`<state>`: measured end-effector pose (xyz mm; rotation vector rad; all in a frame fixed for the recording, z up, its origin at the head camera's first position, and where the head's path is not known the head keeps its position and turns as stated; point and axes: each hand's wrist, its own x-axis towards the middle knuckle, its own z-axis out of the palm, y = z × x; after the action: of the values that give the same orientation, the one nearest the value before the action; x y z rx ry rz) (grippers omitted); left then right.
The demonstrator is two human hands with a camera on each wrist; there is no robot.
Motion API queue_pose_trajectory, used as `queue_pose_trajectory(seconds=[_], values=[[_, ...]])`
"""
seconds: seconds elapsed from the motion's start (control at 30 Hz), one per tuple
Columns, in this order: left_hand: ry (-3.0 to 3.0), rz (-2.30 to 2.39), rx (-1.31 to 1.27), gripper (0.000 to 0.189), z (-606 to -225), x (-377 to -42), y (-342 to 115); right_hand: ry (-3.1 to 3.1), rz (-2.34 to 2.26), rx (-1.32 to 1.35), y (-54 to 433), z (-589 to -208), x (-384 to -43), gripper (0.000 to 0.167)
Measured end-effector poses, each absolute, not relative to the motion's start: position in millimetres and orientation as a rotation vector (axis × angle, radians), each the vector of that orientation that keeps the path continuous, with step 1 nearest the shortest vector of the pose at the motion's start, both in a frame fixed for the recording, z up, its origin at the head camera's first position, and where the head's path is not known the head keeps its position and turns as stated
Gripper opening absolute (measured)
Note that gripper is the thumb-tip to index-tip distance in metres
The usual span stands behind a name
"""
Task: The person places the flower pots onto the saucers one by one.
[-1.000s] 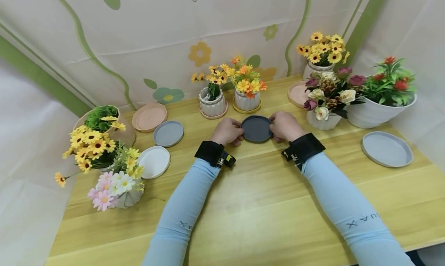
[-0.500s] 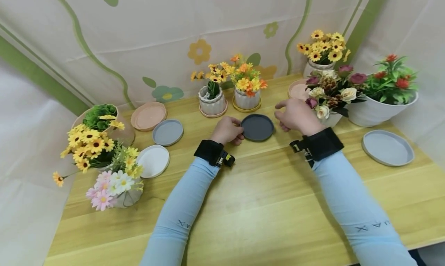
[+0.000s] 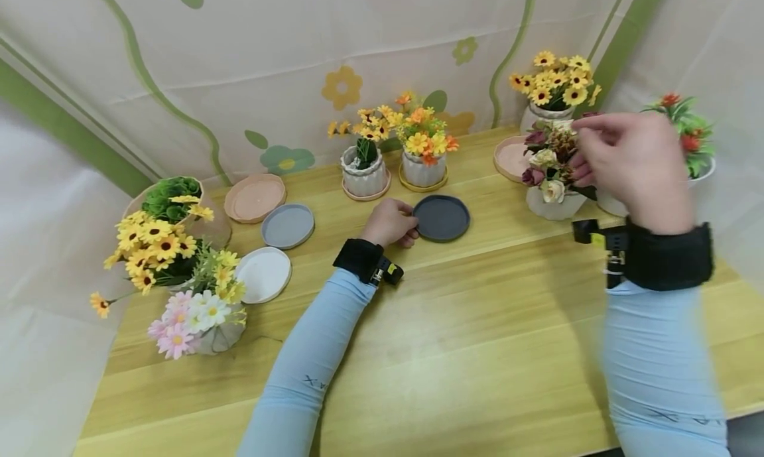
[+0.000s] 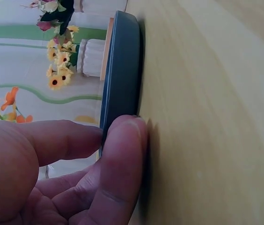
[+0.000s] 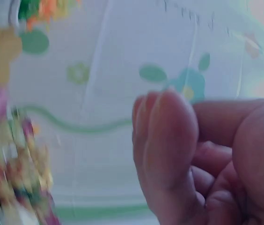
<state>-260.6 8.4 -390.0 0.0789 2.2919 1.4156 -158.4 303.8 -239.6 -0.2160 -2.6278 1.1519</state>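
Observation:
A round dark grey saucer [image 3: 442, 218] lies on the wooden table. My left hand [image 3: 390, 223] pinches its left rim; the left wrist view shows the thumb and a finger on the rim of the saucer [image 4: 122, 65]. My right hand [image 3: 638, 155], slightly blurred, is in the air at the right, its fingers loosely bent around nothing. In the head view it partly covers a pot of purple and cream roses [image 3: 552, 158] and a white pot with red flowers [image 3: 692, 138]. In the right wrist view the roses [image 5: 17, 168] are blurred beside the hand.
Behind the saucer stand two potted yellow and orange flowers [image 3: 364, 172] on small saucers. At left are a pink saucer [image 3: 255, 198], a grey saucer [image 3: 288, 225], a white saucer [image 3: 264, 274] and several flower pots. Yellow daisies [image 3: 555, 85] and another pink saucer [image 3: 510, 158] sit back right.
My right hand let go of the dark grey saucer's right side, then rose and moved right to the roses. The left hand has stayed on the saucer's rim.

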Motion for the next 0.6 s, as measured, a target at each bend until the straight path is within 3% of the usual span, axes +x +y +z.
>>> queue_pose_trajectory(seconds=[0.3, 0.6], values=[[2.268, 1.438, 0.064, 0.036, -389, -260, 10, -2.749, 0.98, -0.449, 359, -260, -142, 0.051], [2.283, 1.42, 0.061, 0.037, -388, -260, 9, -2.947, 0.969, -0.351, 392, -307, -154, 0.058]])
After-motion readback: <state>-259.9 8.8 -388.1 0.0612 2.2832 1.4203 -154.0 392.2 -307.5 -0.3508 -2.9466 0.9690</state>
